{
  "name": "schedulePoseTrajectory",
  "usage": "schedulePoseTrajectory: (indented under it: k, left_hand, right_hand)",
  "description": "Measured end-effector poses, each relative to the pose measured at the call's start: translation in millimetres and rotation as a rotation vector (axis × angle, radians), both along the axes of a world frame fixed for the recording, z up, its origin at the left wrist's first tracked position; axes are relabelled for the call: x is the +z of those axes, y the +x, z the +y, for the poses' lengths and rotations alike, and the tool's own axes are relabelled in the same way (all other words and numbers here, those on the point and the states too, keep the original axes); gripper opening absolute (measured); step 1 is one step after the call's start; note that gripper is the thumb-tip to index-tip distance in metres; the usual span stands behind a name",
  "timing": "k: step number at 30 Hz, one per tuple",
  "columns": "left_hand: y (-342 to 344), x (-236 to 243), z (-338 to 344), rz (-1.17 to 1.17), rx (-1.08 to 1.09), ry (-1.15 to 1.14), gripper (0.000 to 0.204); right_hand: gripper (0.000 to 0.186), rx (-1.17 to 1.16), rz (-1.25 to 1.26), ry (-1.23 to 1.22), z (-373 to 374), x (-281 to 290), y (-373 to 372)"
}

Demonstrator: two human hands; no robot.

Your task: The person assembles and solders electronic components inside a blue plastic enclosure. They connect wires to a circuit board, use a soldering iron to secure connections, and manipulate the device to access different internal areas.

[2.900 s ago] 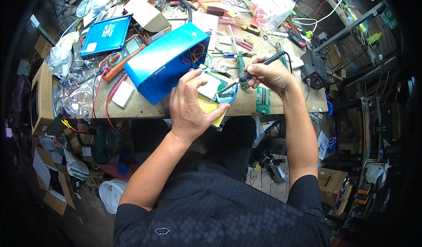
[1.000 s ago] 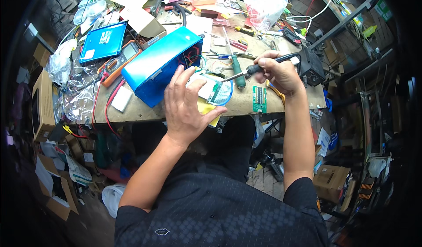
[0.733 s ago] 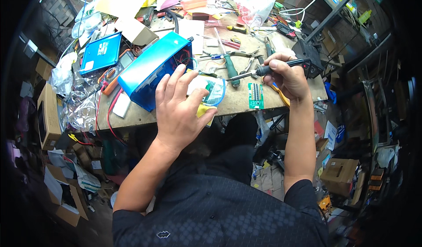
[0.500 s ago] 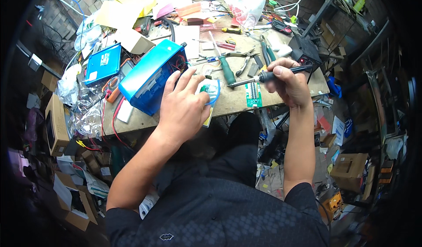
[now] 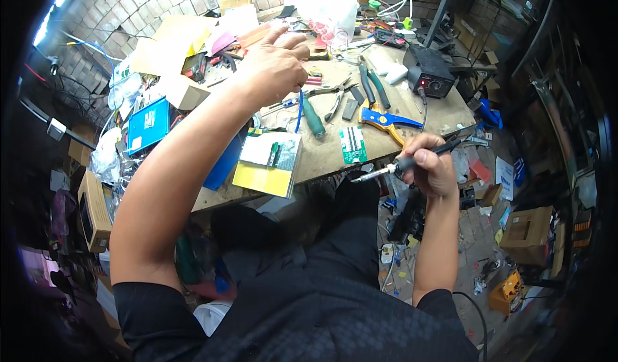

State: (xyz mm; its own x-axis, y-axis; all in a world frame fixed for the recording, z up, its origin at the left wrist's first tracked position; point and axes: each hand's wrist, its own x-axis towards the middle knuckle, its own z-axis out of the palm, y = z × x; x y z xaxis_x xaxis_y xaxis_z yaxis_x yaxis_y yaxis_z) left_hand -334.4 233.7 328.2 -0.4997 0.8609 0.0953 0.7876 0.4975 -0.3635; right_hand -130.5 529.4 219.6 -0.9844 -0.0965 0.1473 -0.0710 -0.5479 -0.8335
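Note:
My right hand is closed around a soldering iron, its metal tip pointing left past the table's front edge. Close to that tip, a green circuit board lies on the tabletop. My left hand reaches over the far part of the table, fingers apart, with no held thing visible. From below it a blue wire runs down to a yellow-and-white block that bears a small green board. Whether my left hand touches the wire is hidden. My left forearm covers most of a blue case.
A green-handled screwdriver, pliers and a yellow-and-blue wire stripper lie on the table. At the right stands a black power unit. A blue lid, papers and a white plastic bag crowd the left and back.
My left hand has moved from beside the blue case to the far part of the table. My right hand has lowered the soldering iron toward me. The view has shifted.

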Motion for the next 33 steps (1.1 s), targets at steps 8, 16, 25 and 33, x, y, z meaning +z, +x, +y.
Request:
schedulePoseTrajectory:
  k: [8, 16, 25, 33]
  left_hand:
    - [-33.6, -23.4, 29.7, -0.121, -0.046, -0.195, 0.008]
    - [25.0, 39.5, -4.8, -0.093, -0.034, -0.083, 0.082]
    - [133.5, 81.5, -102.4, -0.331, 0.016, 0.747, 0.11]
    - [220.1, -94.2, -141.0, -0.617, 0.521, 1.327, 0.055]
  right_hand:
    - [0.02, -0.027, -0.089, -0.015, 21.1, -15.0, 18.7]
    - [0.02, -0.065, -0.137, 0.041, 26.2, -30.2, 19.8]
    - [0.017, -0.17, -0.148, -0.121, 37.5, -46.0, 17.1]
    - [0.018, -0.343, -0.191, -0.385, 37.8, -38.8, -7.3]
